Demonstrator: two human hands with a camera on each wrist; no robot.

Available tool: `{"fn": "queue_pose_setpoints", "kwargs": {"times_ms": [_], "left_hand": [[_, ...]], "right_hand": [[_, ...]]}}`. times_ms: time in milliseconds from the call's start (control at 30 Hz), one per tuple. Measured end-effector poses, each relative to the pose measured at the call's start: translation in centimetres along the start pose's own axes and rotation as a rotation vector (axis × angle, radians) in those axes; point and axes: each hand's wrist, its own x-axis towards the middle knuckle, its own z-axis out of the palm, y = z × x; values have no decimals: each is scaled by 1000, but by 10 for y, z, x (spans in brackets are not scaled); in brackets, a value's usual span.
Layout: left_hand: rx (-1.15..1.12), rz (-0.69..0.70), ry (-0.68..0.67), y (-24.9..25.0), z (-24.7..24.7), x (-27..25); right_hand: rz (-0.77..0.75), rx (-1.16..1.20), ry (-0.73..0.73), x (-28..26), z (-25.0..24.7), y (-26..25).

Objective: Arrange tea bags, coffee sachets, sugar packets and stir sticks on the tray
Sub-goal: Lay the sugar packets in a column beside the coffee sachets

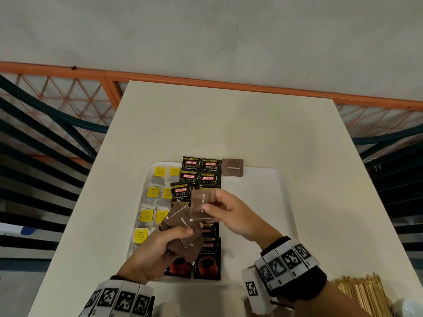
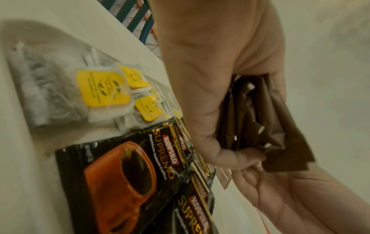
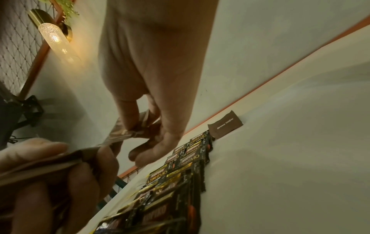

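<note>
A white tray (image 1: 263,202) lies on the table. Tea bags with yellow tags (image 1: 153,193) fill its left side, and black coffee sachets (image 1: 201,172) run in two columns beside them. One brown sugar packet (image 1: 232,167) lies at the tray's far edge, right of the sachets. My left hand (image 1: 160,245) grips a fanned bunch of brown sugar packets (image 1: 183,225) above the tray. My right hand (image 1: 219,209) pinches one brown sugar packet (image 1: 201,204) at the top of that bunch. The left wrist view shows the bunch (image 2: 266,120) clamped between thumb and fingers.
A bundle of wooden stir sticks (image 1: 364,294) lies on the table at the near right, off the tray. The tray's right half (image 1: 263,225) holds nothing. An orange railing (image 1: 229,84) with mesh runs behind the table. A wall lamp (image 3: 56,36) glows in the right wrist view.
</note>
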Motion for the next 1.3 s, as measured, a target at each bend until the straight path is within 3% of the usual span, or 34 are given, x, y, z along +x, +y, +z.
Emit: {"fn": "queue_pose_setpoints", "kwargs": {"times_ms": [100,267,367,567,733,867,1067,1300], "left_hand": [[9,49,6,1,1,0],[-6,137,0,4,2,-2],[34,131,-23,6,5,-2],[-9,150,-15,5,9,-3],[-84,179,-27,1,11,-1],[-87,160,2,0,11,-3],[-88,164,27,2,3,-10],[-76,157,53,1,1,-13]], "right_hand": [[41,83,-8,-6,-8,-3],[19,-243,1,-9,-20,-4],[15,-306,10,-9,-21,-3],[7,-96,264,-8,-15,1],[111,187,259,-11,0,13],[84,356,350,-6,-5,16],[98,128,671,18,-54,32],[164,-136,696,45,-73,42]]}}
